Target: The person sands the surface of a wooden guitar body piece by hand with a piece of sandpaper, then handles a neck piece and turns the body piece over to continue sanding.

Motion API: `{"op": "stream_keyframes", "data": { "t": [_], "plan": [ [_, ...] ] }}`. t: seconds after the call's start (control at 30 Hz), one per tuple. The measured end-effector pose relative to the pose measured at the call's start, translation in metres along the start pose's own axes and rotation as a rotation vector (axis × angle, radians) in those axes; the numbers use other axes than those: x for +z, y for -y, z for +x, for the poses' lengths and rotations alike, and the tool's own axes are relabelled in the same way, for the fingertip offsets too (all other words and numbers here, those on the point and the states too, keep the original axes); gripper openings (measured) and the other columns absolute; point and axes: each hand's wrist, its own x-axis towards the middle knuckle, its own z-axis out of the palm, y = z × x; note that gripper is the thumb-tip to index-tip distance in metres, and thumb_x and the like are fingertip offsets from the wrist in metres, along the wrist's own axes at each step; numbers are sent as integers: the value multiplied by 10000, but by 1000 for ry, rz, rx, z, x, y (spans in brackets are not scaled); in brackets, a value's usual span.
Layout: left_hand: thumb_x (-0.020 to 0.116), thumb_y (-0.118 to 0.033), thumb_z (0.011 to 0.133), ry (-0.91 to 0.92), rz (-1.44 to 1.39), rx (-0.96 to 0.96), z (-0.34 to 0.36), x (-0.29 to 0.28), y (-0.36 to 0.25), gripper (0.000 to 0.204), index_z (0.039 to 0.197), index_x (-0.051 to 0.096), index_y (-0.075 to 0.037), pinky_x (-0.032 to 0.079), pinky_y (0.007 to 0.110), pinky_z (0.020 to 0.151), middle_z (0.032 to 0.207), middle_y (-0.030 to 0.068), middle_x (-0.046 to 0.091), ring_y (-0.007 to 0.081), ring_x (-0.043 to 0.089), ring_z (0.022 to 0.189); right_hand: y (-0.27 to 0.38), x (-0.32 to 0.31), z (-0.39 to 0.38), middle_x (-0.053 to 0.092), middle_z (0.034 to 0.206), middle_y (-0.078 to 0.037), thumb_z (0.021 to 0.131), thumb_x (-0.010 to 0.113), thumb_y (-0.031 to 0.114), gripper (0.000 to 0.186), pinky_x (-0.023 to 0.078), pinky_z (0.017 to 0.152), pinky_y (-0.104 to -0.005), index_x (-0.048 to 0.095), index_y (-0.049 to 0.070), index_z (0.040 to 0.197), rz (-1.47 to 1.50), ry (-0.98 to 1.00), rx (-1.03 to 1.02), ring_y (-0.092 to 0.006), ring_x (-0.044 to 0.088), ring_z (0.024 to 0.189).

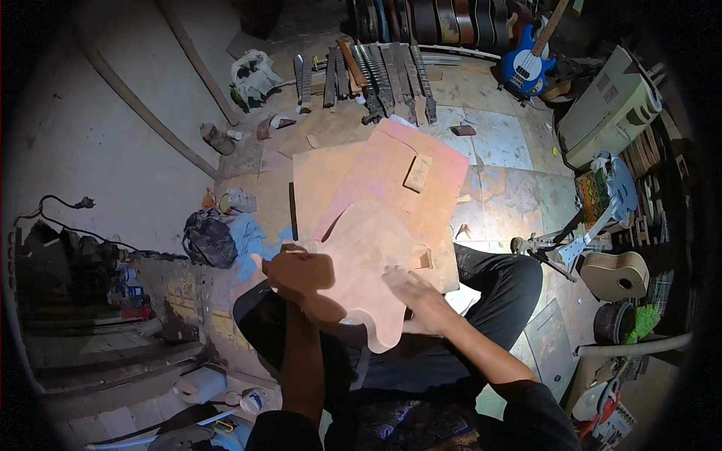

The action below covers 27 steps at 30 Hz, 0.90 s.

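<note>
A pale wooden guitar body point(368, 240) with a smooth, sandy-coloured face rests tilted over my lap. Dark shadow covers its left part. My left hand point(259, 263) grips its left edge; only fingertips peek past the wood, and the rest is hidden or in shadow. On the lower right of the face my right hand point(417, 297) lies flat, fingers stretched out and slightly blurred. Beneath the body is a pinkish board point(440, 150), which carries a small tan block point(418, 173) beyond my hands.
Several guitar necks point(383, 71) lie at the back, before a row of guitar bodies point(451, 22). A blue bass guitar point(526, 68) leans at the back right. Right are a beige metal case point(605, 105) and an acoustic guitar body point(613, 276). A black plastic bag point(208, 238) sits left.
</note>
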Motion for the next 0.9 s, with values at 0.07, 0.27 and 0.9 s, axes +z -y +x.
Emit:
{"op": "stream_keyframes", "data": {
  "t": [0.07,0.27,0.9],
  "plan": [
    [470,-811,906,-45,126,-12,0,7,-2,872,1139,593,20,477,435,967,1011,197,668,318,654,984,13,-3,6,330,1640,-161,742,839,301,1013,250,1241,-519,326,89,1589,14,92,-136,-343,286,1528],
    [473,-862,859,96,-75,-21,7,4,-5,957,1166,601,35,464,443,1003,1106,205,667,321,637,1052,-37,5,14,292,1642,-213,679,869,310,1097,243,1246,-487,306,55,1585,15,69,105,-401,275,1515],
    [514,-550,1026,-173,1614,139,135,103,47,601,1222,603,11,491,436,904,1176,184,664,321,644,1027,-50,-34,23,730,985,-131,774,866,306,543,552,814,-331,668,-21,1160,383,-724,273,-216,709,871]
  ]
}}
